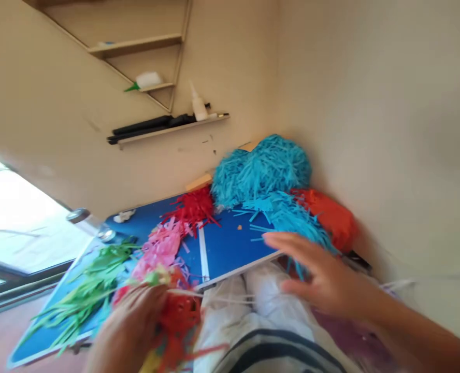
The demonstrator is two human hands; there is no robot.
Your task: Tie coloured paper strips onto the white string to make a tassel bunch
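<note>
My left hand [127, 326] is at the lower left, blurred, its fingers closed round a bundle of red, yellow and green paper strips [175, 316] with a thin white stick running through it. My right hand [315, 274] reaches out over my lap with its fingers stretched flat, holding nothing, close to the near edge of a blue board [226, 246] and beside a heap of turquoise shredded paper [264, 173]. My white-trousered knees [253, 295] show under the board.
On the blue board lie piles of red [191, 207], pink [162, 246] and green paper strips [90, 287]. An orange heap [333, 217] sits against the right wall. Wall shelves hold a glue bottle [198, 103] and dark rods [148, 127]. A window is at left.
</note>
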